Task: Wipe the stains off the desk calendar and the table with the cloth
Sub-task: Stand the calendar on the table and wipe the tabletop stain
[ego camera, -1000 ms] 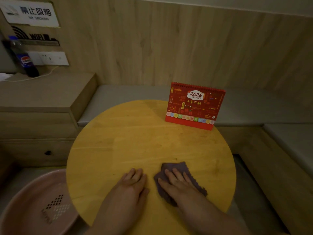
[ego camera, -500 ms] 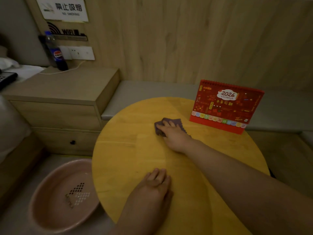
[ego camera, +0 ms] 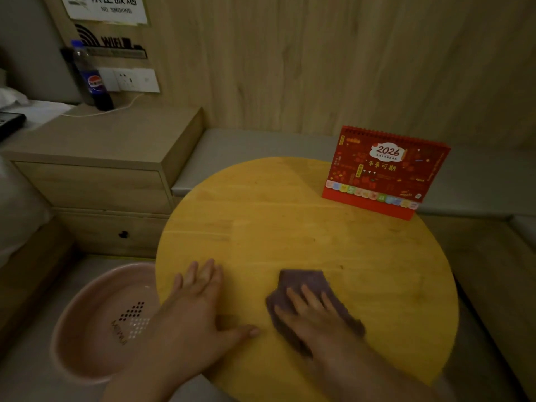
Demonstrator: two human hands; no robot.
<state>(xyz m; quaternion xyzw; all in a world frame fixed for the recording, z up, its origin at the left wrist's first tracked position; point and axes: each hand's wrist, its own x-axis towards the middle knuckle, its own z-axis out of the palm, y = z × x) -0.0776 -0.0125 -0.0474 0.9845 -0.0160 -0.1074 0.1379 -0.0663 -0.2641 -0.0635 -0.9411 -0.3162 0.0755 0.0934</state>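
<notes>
Half a second ago the right hand [ego camera: 316,317] was stretched far across the round yellow wooden table [ego camera: 290,227], pressing the cloth near the desk calendar; now it has drawn back to the near part of the tabletop, bringing the cloth with it. The dark purple cloth [ego camera: 304,281] lies flat on the wood under the right hand's spread fingers [ego camera: 293,298], which press down on it open rather than curling around it; cloth shows beyond the fingertips and to both sides of the hand. The left hand [ego camera: 200,311] rests palm down on the table's near left edge, fingers open and thumb pointing toward the cloth, holding nothing and close to where it lay before. The red 2026 desk calendar [ego camera: 383,172] stands upright at the far right edge of the table, well apart from both hands. A pink plastic basin [ego camera: 87,338] sits on the floor left of the table, below a wooden nightstand [ego camera: 110,169] that carries a Pepsi bottle [ego camera: 92,79].
</notes>
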